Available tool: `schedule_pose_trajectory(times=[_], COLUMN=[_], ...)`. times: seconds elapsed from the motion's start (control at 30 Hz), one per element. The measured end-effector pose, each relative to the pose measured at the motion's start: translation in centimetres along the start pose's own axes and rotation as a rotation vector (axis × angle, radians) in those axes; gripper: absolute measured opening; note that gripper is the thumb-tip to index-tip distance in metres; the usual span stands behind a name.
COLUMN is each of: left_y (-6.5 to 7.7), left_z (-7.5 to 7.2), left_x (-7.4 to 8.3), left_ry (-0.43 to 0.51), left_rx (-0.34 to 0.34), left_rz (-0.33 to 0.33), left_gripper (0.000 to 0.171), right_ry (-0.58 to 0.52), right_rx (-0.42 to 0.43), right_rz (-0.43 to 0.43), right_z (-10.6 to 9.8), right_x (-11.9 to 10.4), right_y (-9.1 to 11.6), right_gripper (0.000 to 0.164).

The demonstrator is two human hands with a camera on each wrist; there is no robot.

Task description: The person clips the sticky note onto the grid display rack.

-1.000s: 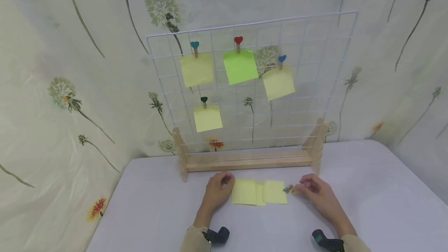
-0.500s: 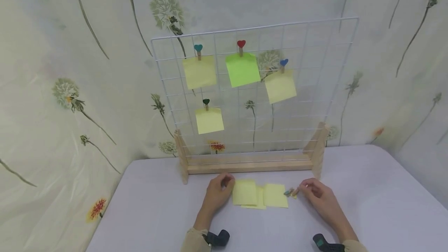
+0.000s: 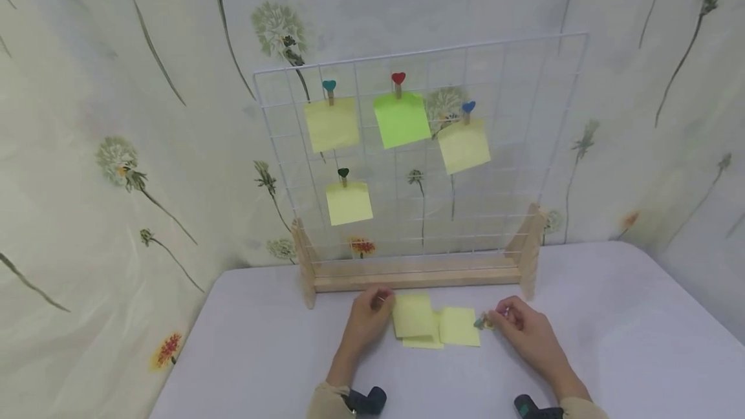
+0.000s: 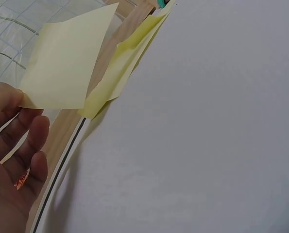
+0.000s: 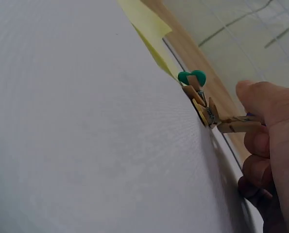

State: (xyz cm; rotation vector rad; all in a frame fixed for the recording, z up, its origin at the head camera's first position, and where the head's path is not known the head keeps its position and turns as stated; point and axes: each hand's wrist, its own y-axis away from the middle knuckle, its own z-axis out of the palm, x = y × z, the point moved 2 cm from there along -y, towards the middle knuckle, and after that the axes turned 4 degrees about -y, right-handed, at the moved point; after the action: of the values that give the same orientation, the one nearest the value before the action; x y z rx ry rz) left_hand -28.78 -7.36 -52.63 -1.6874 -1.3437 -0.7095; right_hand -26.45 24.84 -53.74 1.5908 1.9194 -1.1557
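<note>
My left hand (image 3: 369, 321) pinches one corner of a yellow sticky note (image 4: 69, 63) between thumb and finger, and the note is raised over the table in the left wrist view. Under and beside it lie more yellow sticky notes (image 3: 460, 327), their edges curling up. To their right, my right hand (image 3: 528, 333) holds a small wooden clothespin (image 5: 239, 126) between thumb and fingers; its far end is hidden by the fingers. Right by its tip lie other little clothespins, one with a green heart (image 5: 195, 77).
Behind the notes stands a white wire grid (image 3: 419, 57) on a wooden base (image 3: 416, 280). Heart-topped clothespins hold a bright green note (image 3: 401, 120) and several yellow notes (image 3: 332, 125) on it. A flower-printed curtain (image 3: 116, 50) hangs behind the white table (image 3: 250, 341).
The left hand has lifted a yellow note off the others and moved slightly right. The right hand drew back from the clothespins, then came in again and holds one.
</note>
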Motion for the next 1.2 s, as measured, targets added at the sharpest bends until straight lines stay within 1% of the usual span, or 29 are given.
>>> schedule_pose_trajectory(times=[0.1,0.23,0.37,0.47,0.57,0.63,0.67,0.8,0.9,0.97,1.03,1.13,1.2], left_y=[0.0,0.0,-0.3,-0.5,-0.8,-1.1,-1.2,-1.9,-2.4,-2.5,-2.6,-2.5,-2.6], left_z=[0.2,0.2,0.1,-0.1,-0.2,-0.3,-0.3,-0.3,-0.5,-0.7,-0.8,-0.8,-0.7], left_x=[0.3,0.8,1.1,1.2,1.3,1.4,1.5,2.1,2.7,3.1,3.3,3.4,3.5], left_ry=[-0.007,-0.013,-0.025,-0.032,-0.035,-0.037,-0.036,-0.006,0.010,0.007,0.008,0.026,0.044], left_rx=[-0.008,-0.016,-0.020,-0.020,-0.015,-0.009,-0.006,0.000,0.005,0.013,0.027,0.047,0.064], left_rz=[0.001,0.005,0.015,0.024,0.032,0.040,0.045,0.099,0.142,0.147,0.138,0.107,0.084], left_gripper=[0.011,0.011,0.009,0.008,0.009,0.009,0.010,0.012,0.014,0.014,0.014,0.013,0.014], right_ry=[0.040,0.102,0.109,0.048,-0.023,-0.071,-0.075,-0.067,-0.050,-0.060,-0.077,-0.105,-0.139], right_rx=[0.031,0.054,0.015,-0.023,-0.031,-0.025,-0.022,0.008,0.047,0.066,0.072,0.076,0.099], right_rz=[-0.003,0.036,0.110,0.172,0.210,0.209,0.197,0.148,0.148,0.167,0.196,0.227,0.248], right_z=[0.1,0.0,0.1,0.1,0.1,0.1,0.1,-0.2,-0.4,-0.4,-0.4,-0.4,-0.3], right_x=[-0.2,-0.6,-0.6,-0.2,0.1,0.1,0.1,-0.2,-0.3,-0.3,-0.3,-0.3,-0.2], right_y=[0.0,-0.1,-0.2,-0.3,-0.4,-0.4,-0.4,-0.6,-0.8,-0.9,-1.0,-1.0,-1.0], right_gripper=[0.011,0.009,0.014,0.019,0.028,0.030,0.030,0.028,0.029,0.031,0.033,0.036,0.037])
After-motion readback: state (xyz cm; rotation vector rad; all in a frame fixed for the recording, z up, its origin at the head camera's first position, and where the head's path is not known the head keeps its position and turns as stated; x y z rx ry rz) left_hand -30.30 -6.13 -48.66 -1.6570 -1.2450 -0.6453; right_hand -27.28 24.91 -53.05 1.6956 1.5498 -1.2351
